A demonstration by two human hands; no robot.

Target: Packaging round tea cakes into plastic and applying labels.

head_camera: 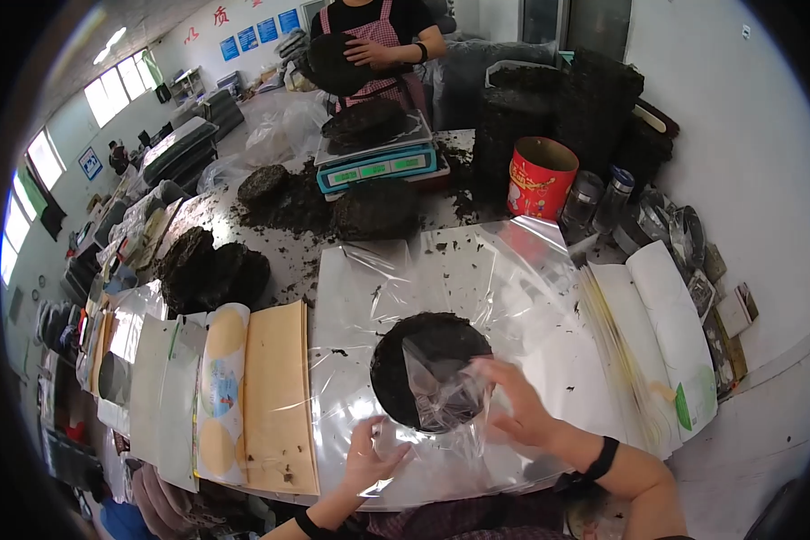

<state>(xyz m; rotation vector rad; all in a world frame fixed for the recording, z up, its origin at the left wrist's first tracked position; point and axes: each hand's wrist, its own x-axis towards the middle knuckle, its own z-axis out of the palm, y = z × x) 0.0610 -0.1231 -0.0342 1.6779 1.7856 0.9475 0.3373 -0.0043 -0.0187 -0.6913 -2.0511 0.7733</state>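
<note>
A dark, round, flat cake of dried seaweed or similar pressed material (395,368) lies on clear plastic film (351,304) before me. A fold of the film covers the cake's right part. My right hand (516,405) is at the cake's right edge, fingers spread beside the crumpled fold; whether it pinches the film I cannot tell. Near the cake's lower left, my left hand (374,455) has thumb and fingers apart, over the film.
Beyond the film stand a digital scale (378,169) bearing dark cakes, a red can (543,179) and stacked cakes (520,121). A person (378,54) opposite holds another cake. Brown paper sheets (277,398) lie left, white sheets and a roll (675,337) right.
</note>
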